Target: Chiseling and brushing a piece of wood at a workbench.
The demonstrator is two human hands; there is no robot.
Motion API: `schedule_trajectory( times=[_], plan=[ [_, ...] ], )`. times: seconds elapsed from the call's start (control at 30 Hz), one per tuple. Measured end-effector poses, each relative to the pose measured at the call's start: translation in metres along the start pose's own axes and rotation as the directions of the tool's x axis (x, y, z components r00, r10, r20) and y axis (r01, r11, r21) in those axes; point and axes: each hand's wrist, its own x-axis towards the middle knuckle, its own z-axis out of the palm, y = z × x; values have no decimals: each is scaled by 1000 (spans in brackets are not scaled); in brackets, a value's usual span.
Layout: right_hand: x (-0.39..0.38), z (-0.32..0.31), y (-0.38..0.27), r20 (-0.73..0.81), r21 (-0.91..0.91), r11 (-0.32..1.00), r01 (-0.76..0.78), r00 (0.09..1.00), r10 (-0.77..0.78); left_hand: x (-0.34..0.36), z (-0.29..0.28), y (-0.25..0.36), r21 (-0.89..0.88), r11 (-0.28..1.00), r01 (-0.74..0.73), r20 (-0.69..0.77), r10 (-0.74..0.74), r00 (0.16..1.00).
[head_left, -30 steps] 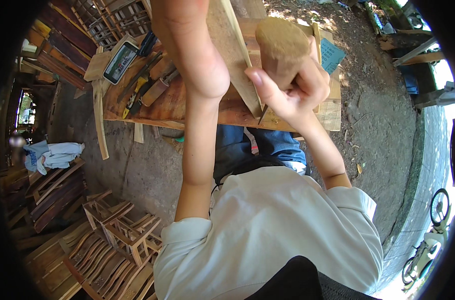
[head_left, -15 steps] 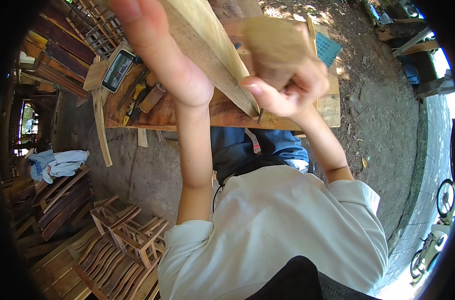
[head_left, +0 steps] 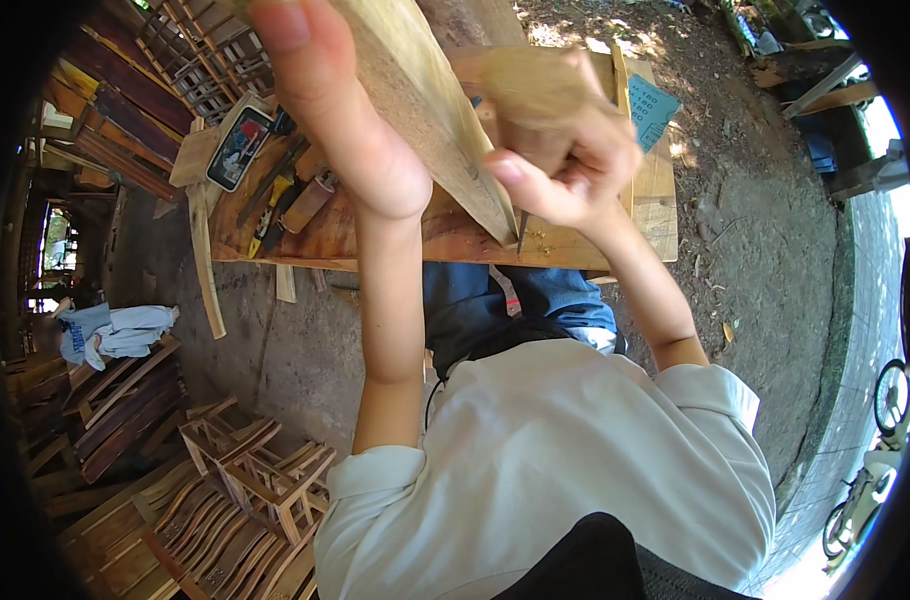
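My left hand (head_left: 360, 130) is closed around a long, pale wooden piece (head_left: 430, 105) that slants down toward the front of the bench; its thumb lies along the near side and the other fingers are hidden. Just right of this wood, my right hand (head_left: 580, 175) is curled around a light-brown wooden block (head_left: 535, 85), smeared by motion. Whether the block has a handle cannot be made out. A thin dark pointed thing (head_left: 522, 230) shows beside the lower end of the long piece, with small shavings around it.
The wooden bench (head_left: 455, 235) carries a phone (head_left: 239, 147), a yellow-and-black tool (head_left: 271, 215), a brown block (head_left: 308, 203) and blue-green sandpaper (head_left: 653, 112). Wooden chair frames (head_left: 255, 465) stand at lower left. A person (head_left: 120, 330) in pale blue is farther left; a bicycle (head_left: 865, 480) is at right.
The bench and the things on it sit slightly lower in view. My right hand with the block has shifted a little left and down. The left hand keeps its hold on the long piece.
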Motion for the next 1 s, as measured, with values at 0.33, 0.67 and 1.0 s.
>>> schedule_trajectory(
  times=[0.33,0.67,1.0],
  plan=[
    [0,2,2,-9,88,995,55,998,-54,-1,0,-3,25,1000,8,1,-8,1000],
    [-2,-3,-17,-19,113,986,-121,992,124,-2,4,-3,0,1000,6,18,-6,1000],
    [10,-13,-39,37,-168,984,-64,997,72,-4,0,-2,28,999,21,-3,-21,1000]
  ],
)
